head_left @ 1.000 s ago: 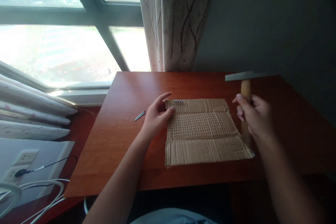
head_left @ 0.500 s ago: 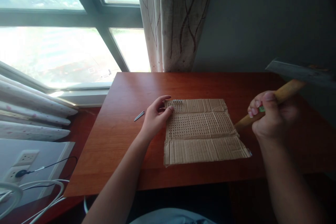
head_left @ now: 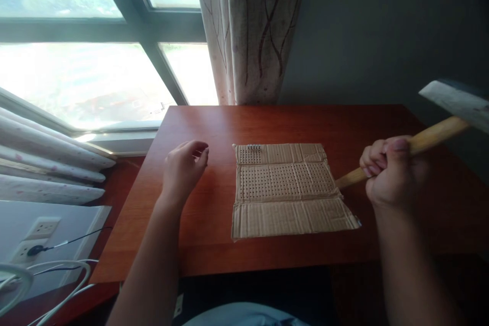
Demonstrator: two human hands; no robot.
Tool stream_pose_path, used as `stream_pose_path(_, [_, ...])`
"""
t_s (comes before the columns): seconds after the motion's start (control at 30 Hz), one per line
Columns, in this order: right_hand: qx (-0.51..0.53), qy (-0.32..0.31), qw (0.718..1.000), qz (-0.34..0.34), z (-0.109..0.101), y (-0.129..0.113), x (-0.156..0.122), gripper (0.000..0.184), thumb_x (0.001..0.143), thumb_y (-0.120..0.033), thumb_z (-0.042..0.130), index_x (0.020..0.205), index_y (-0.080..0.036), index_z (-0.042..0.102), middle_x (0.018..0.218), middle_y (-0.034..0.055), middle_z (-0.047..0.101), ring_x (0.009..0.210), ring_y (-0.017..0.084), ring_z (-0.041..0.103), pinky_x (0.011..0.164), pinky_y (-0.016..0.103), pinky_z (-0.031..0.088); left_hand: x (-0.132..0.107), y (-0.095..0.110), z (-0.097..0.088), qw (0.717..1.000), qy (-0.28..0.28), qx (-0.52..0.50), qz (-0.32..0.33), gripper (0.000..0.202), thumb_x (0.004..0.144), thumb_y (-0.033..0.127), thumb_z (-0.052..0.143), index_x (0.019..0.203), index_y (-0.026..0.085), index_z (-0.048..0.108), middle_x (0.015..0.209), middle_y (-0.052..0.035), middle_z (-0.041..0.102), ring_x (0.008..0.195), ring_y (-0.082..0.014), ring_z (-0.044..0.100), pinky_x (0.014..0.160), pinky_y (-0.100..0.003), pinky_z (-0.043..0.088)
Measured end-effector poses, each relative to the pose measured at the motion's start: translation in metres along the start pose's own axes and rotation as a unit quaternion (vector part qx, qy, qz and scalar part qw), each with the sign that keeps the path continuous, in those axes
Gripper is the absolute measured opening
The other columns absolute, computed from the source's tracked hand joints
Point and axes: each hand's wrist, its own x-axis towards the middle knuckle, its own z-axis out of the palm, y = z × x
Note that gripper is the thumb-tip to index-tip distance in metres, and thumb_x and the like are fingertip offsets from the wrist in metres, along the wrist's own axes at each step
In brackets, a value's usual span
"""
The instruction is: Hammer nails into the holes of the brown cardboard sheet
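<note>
Hammer [head_left: 439,117]: wooden handle, grey metal head; raised at the right edge of the frame, handle slanting up to the right, head at the upper right, clear of the counter.
Right hand [head_left: 389,173]: fingers closed around the hammer handle near its middle; held above the counter, just right of the cardboard.
Left hand [head_left: 183,168]: left of centre, over the counter, fingers loosely curled and apart, holding nothing; near the cardboard's left edge but not touching it.
Cardboard sheet [head_left: 286,188]: flat at the centre of the counter, creased into three bands; upper and middle bands pierced with rows of small holes, lower band plain.
Nails [head_left: 254,147]: short row of small pale heads in the sheet's upper left corner.
Counter [head_left: 214,234]: reddish-brown wood, filling the middle of the frame.
Curtain [head_left: 248,30]: pale, branch-patterned, top centre.
Window [head_left: 76,61]: bright, upper left.
Wall sockets [head_left: 34,237]: lower left, one with a black plug and white cables nearby.
</note>
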Motion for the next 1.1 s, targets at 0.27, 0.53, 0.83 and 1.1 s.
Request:
stream_pose_path(0.27, [0.006,0.032,0.999,-0.001,-0.003,0.0,-0.003,0.041,0.084,-0.041,0.072,0.063,-0.022,0.041,0.044,-0.0109,0.032,0.032,0.005,0.025,0.031,0.022,0.019,-0.018,-0.001,-0.017,0.943,-0.133,0.305,-0.011,0.028,0.095,0.039,0.049,0.094,0.025,0.073,0.101,-0.0074,0.074,0.08,-0.0254,0.068,0.055,-0.031,0.031])
stream_pose_path(0.53, [0.007,0.04,0.999,0.002,-0.003,-0.001,-0.002,0.038,0.083,-0.038,0.071,0.063,-0.022,0.043,0.043,-0.0106,0.031,0.032,0.006,0.023,0.03,0.022,0.018,-0.025,-0.002,-0.014,0.924,-0.159,0.348,-0.006,0.033,0.097,0.038,0.044,0.096,0.023,0.073,0.104,-0.0099,0.073,0.08,-0.0251,0.068,0.057,-0.03,0.033])
stream_pose_path(0.83, [-0.001,0.032,0.999,-0.003,-0.004,0.0,-0.001,0.04,0.084,-0.039,0.07,0.062,-0.023,0.041,0.043,-0.0106,0.032,0.031,0.005,0.024,0.03,0.022,0.019,-0.027,-0.002,-0.011,0.924,-0.164,0.346,0.027,0.035,0.1,0.032,0.039,0.097,0.022,0.072,0.1,-0.0112,0.071,0.081,-0.0284,0.069,0.057,-0.032,0.033])
stream_pose_path(1.1, [0.001,0.042,0.999,0.011,-0.001,-0.001,-0.002,0.037,0.081,-0.035,0.071,0.062,-0.022,0.042,0.042,-0.0105,0.033,0.031,0.005,0.024,0.03,0.023,0.019,-0.027,-0.001,-0.01,0.918,-0.17,0.355,0.043,0.035,0.101,0.03,0.037,0.094,0.019,0.07,0.095,-0.0117,0.069,0.081,-0.0278,0.068,0.057,-0.031,0.033])
